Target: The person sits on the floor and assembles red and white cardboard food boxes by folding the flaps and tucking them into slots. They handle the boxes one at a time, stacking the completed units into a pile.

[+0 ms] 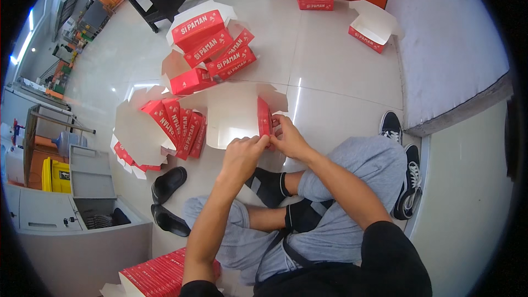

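A red and white cardboard food box (234,115) stands on the floor in front of my crossed legs, its white inside showing and its lid flap spread toward the far side. My left hand (245,153) is closed at the near right corner of the box, with thumb and fingertips pinched on the card. At the same corner, my right hand (290,140) grips the red side wall (264,115), its fingers curled over the outer face. The two hands nearly touch. My fingers partly hide that corner and its folded card.
Folded red boxes (184,129) lean in a row to the left, and more boxes (212,49) are piled beyond. One open box (374,27) sits near the wall. Flat red cartons (159,272) are stacked lower left. Black slippers (168,184) and sneakers (407,184) flank my legs.
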A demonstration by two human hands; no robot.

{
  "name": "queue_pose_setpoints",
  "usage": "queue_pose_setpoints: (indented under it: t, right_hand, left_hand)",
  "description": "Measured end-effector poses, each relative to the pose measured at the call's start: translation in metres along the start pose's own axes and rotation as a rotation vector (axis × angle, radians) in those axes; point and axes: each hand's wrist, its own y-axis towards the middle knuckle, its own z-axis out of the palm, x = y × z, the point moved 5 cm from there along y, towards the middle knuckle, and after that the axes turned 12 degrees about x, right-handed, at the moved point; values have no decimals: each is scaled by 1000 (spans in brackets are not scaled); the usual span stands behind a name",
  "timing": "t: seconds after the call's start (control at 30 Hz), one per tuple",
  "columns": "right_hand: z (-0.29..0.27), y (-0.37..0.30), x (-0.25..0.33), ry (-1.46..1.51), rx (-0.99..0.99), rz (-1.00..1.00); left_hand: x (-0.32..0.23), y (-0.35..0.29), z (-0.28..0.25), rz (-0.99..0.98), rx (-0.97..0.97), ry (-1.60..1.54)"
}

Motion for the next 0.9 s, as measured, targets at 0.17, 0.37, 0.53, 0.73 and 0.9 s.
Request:
queue_pose_setpoints:
  t: [0.17, 0.37, 0.53, 0.73, 0.9]
  right_hand:
    - [-4, -2, -15, -133, -66, 23]
    - [-2, 2, -8, -117, -76, 107]
    - [-1, 2, -7, -176, -102, 90]
    - [-4, 6, -8, -202, -140, 112]
    - [-1, 5, -15, -188, -49, 106]
  left_hand:
    - [-5, 1, 7, 0, 103, 41]
    - [-9, 3, 18, -3, 154, 110]
    - [-8, 8, 24, -57, 323, 95]
    - [21, 19, 12, -296, 11, -574]
    - [19, 59, 24, -466, 7, -317]
